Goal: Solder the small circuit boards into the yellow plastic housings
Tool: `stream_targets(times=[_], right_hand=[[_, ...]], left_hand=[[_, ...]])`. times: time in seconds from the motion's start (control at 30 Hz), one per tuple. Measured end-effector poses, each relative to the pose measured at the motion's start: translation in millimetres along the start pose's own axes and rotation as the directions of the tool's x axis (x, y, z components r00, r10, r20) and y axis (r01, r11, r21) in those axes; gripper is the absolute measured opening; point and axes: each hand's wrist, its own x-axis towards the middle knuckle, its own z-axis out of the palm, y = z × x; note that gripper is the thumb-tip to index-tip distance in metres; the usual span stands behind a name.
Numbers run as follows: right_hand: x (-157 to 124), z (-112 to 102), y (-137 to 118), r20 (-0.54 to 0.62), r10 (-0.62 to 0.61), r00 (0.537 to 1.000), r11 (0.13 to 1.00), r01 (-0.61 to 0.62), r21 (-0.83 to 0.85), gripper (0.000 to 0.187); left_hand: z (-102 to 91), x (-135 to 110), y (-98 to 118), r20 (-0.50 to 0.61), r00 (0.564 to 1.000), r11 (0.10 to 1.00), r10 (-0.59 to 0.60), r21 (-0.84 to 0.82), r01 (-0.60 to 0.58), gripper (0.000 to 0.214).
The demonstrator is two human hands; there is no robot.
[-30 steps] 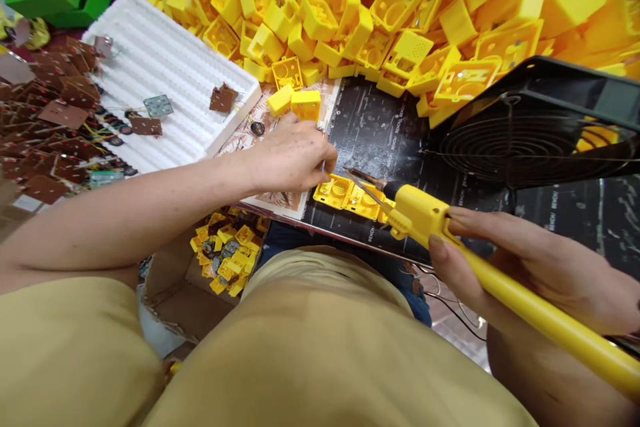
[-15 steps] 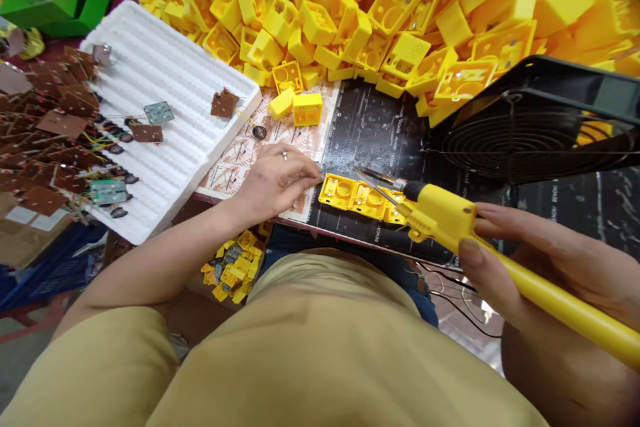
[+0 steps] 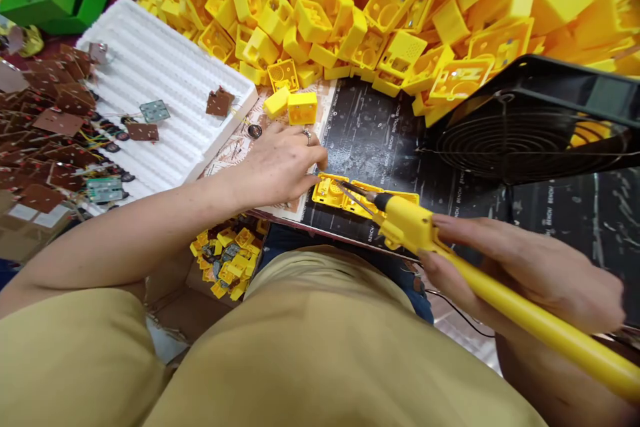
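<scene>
My right hand (image 3: 535, 267) is wrapped round the long yellow handle of a soldering gun (image 3: 407, 221). Its dark tip and a thin metal guide beside it reach over a row of small open yellow plastic casings (image 3: 361, 208) near the bench's front edge. My left hand (image 3: 283, 163), with a ring on one finger, has thumb and bent fingers closed at the left end of the leftmost casing (image 3: 330, 190). Exactly what the fingertips pinch there is partly hidden. Part of the row lies behind the soldering gun.
Yellow casings (image 3: 310, 20) form a big heap along the back. A black fan (image 3: 505, 137) stands at right. On the left, a white foam tray (image 3: 175, 73) carries brown circuit boards (image 3: 65, 120) with wires. A box of yellow parts (image 3: 233, 260) sits below the bench edge.
The soldering gun has moved left and its tip is now over the leftmost casings. My left hand has shifted slightly right, its fingers coming onto the row's left end.
</scene>
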Motion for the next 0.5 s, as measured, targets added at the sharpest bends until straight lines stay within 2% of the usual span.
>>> stream_targets(times=[0.03, 0.1, 0.17, 0.37, 0.5], right_hand=[[1.7, 1.7, 2.7, 0.035, -0.088, 0.996, 0.996, 0.088, 0.006, 0.044], [5.4, 6.0, 3.1, 0.073, -0.189, 0.979, 0.981, 0.192, -0.037, 0.060], [9.2, 10.0, 0.1, 0.065, -0.201, 0.978, 0.977, 0.204, -0.057, 0.064], [25.3, 14.6, -7.1, 0.081, -0.328, 0.941, 0.942, 0.332, -0.040, 0.049], [32.7, 11.1, -10.7, 0.094, -0.347, 0.933, 0.931, 0.355, -0.088, 0.035]], left_hand=[[-1.0, 0.7, 0.8, 0.030, 0.999, 1.000, -0.019, 0.001, 0.019, 0.018], [-2.7, 3.1, 1.7, 0.084, 0.995, 0.998, -0.057, -0.008, 0.058, 0.016], [-3.1, 5.2, 1.7, 0.101, 0.992, 0.997, -0.074, -0.023, 0.077, 0.015], [-0.9, 3.4, 0.0, 0.106, 0.989, 0.990, -0.103, -0.090, 0.113, 0.017], [2.2, 1.4, -0.7, 0.125, 0.987, 0.982, -0.103, -0.142, 0.121, 0.016]])
